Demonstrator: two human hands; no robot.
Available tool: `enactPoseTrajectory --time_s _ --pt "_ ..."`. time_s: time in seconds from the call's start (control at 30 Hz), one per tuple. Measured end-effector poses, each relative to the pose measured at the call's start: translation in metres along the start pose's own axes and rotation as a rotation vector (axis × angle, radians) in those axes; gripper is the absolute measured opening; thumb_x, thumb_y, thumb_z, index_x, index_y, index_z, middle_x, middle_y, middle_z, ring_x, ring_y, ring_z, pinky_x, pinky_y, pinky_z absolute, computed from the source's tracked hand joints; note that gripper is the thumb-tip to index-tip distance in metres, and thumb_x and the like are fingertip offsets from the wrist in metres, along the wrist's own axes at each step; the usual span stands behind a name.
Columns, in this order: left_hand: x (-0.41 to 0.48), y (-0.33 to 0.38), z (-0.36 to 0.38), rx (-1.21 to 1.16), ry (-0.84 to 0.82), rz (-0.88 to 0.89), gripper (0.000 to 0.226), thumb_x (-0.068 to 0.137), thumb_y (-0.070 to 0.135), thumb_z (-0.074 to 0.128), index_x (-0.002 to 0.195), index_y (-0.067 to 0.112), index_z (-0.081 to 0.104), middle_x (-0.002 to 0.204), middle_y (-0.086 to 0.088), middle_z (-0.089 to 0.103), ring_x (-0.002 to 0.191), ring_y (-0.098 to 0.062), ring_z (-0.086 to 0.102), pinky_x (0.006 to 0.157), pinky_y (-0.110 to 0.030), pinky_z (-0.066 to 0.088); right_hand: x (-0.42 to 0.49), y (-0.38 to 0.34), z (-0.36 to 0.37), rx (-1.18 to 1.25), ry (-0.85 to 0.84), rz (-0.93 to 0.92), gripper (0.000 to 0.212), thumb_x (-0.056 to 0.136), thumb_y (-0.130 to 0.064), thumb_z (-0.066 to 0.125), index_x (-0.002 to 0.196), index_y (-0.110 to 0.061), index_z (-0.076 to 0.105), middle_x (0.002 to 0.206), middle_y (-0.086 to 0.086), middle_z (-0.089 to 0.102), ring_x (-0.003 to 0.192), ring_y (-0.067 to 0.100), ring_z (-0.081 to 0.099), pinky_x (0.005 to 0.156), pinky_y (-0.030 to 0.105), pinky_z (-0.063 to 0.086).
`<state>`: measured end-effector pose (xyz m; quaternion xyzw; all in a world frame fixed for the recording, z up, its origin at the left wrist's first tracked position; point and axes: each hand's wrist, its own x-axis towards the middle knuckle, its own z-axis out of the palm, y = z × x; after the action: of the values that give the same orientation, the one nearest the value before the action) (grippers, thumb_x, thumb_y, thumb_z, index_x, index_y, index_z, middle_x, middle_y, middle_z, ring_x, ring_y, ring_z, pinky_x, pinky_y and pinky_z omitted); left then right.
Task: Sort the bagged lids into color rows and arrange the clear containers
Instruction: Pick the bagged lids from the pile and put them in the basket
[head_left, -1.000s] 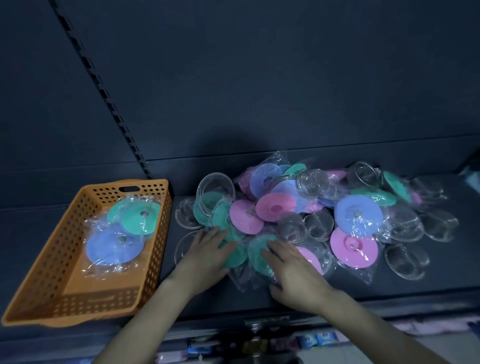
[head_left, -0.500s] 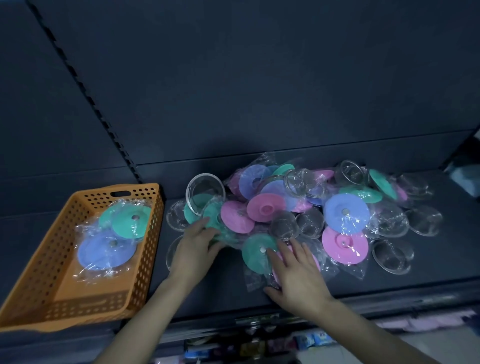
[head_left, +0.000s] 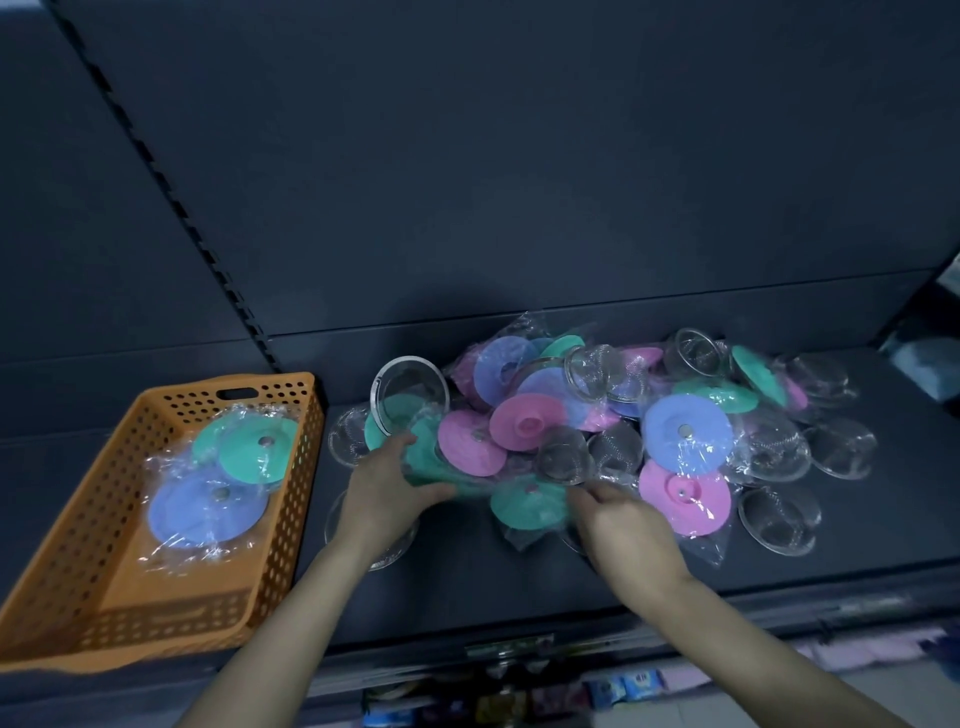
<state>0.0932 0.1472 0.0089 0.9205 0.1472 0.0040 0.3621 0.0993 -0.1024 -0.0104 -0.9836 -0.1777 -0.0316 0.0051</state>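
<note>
A heap of bagged lids in green, pink and blue lies on the dark shelf (head_left: 519, 582), mixed with clear containers. My left hand (head_left: 382, 483) grips a bagged green lid (head_left: 423, 460) at the heap's left end. My right hand (head_left: 618, 512) pinches the plastic of another bagged green lid (head_left: 527, 506) at the front. A pink lid (head_left: 683, 499) lies just right of that hand. One clear container (head_left: 410, 395) stands tilted on its edge behind my left hand; others (head_left: 779, 519) lie at the right.
An orange perforated basket (head_left: 62, 587) sits at the left on the shelf, holding a bagged green lid (head_left: 254, 452) and a bagged blue lid (head_left: 202, 506). The shelf's back panel rises behind the heap. Packaged goods show on a lower shelf (head_left: 613, 686).
My left hand has curled round the green lid at the left. My right hand went from lying flat on the front green lid to pinching its bag at the right edge.
</note>
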Motion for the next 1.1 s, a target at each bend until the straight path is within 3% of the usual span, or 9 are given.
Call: enactPoseTrajectory --time_s 0.2,0.33,0.43,0.53,0.67,0.77,0.83,1.0,1.1 --pt "0.005 -0.005 -0.003 0.073 0.026 -0.006 0.050 0.069 0.042 0.080 0.108 0.014 0.068 0.112 0.004 0.063 0.105 -0.016 0.057 0.080 -0.020 0.036 0.013 0.009 -0.030 0.214 0.035 0.038 0.035 0.075 0.000 0.058 0.102 -0.021 0.065 0.079 0.012 0.070 0.068 0.037 0.065 0.052 0.034 0.041" --pt "0.003 0.000 -0.005 0.033 0.196 -0.015 0.029 0.075 0.038 0.075 0.074 0.010 0.069 0.071 -0.003 0.065 0.071 -0.022 0.060 0.060 -0.030 0.037 0.024 0.016 -0.047 0.466 0.104 0.160 0.021 0.088 -0.008 0.050 0.099 -0.013 0.067 0.085 0.018 0.070 0.079 0.040 0.062 0.063 0.041 0.049" --pt "0.001 0.007 -0.005 -0.115 0.313 -0.012 0.025 0.078 0.028 0.075 0.067 0.009 0.064 0.062 0.000 0.060 0.061 -0.017 0.055 0.056 -0.029 0.037 0.035 0.015 -0.061 0.650 0.175 0.239 0.022 0.086 -0.001 0.049 0.093 -0.007 0.069 0.082 0.016 0.071 0.077 0.033 0.063 0.064 0.035 0.044" --pt "0.001 0.013 -0.008 -0.271 0.381 -0.069 0.019 0.078 0.024 0.075 0.079 0.013 0.060 0.073 0.005 0.058 0.072 -0.018 0.058 0.061 -0.029 0.044 0.049 0.009 -0.075 0.816 0.223 0.322 0.029 0.087 0.002 0.048 0.098 -0.009 0.072 0.090 0.007 0.072 0.081 0.022 0.063 0.065 0.025 0.038" --pt "0.000 0.012 -0.004 -0.544 0.325 -0.246 0.049 0.079 0.021 0.075 0.121 0.010 0.052 0.090 -0.002 0.061 0.086 -0.022 0.063 0.077 -0.045 0.056 0.062 -0.011 -0.077 1.126 0.232 0.358 0.046 0.085 0.013 0.040 0.078 -0.021 0.069 0.082 -0.010 0.067 0.079 0.010 0.060 0.070 0.019 0.044" --pt "-0.003 0.009 -0.004 -0.551 0.249 -0.195 0.014 0.085 0.018 0.068 0.092 0.006 0.064 0.085 -0.018 0.064 0.076 -0.023 0.062 0.067 -0.045 0.053 0.069 -0.028 -0.077 1.335 0.237 0.387 0.052 0.081 0.020 0.037 0.076 -0.025 0.063 0.082 -0.009 0.065 0.084 0.013 0.062 0.081 0.025 0.049" --pt "-0.005 0.007 -0.004 -0.583 0.255 -0.192 0.014 0.088 0.014 0.064 0.078 0.005 0.058 0.078 -0.020 0.060 0.068 -0.025 0.055 0.060 -0.039 0.046 0.077 -0.039 -0.072 1.415 0.222 0.419 0.046 0.083 0.018 0.038 0.084 -0.019 0.065 0.092 -0.001 0.067 0.095 0.018 0.063 0.088 0.031 0.050" --pt "-0.007 -0.001 -0.008 -0.889 0.154 -0.389 0.018 0.093 0.019 0.052 0.105 0.006 0.054 0.105 -0.019 0.064 0.093 -0.035 0.065 0.081 -0.048 0.054 0.092 -0.066 -0.051 1.614 0.118 0.607 0.048 0.080 0.017 0.032 0.091 -0.016 0.065 0.111 0.009 0.065 0.106 0.030 0.062 0.094 0.050 0.051" --pt "-0.010 -0.001 -0.014 -1.079 0.026 -0.382 0.039 0.094 0.036 0.053 0.121 0.008 0.056 0.111 -0.014 0.068 0.099 -0.030 0.068 0.078 -0.043 0.058 0.095 -0.078 -0.041 1.769 -0.027 0.682 0.051 0.077 0.019 0.028 0.100 -0.008 0.064 0.107 0.016 0.066 0.098 0.036 0.064 0.089 0.056 0.049"
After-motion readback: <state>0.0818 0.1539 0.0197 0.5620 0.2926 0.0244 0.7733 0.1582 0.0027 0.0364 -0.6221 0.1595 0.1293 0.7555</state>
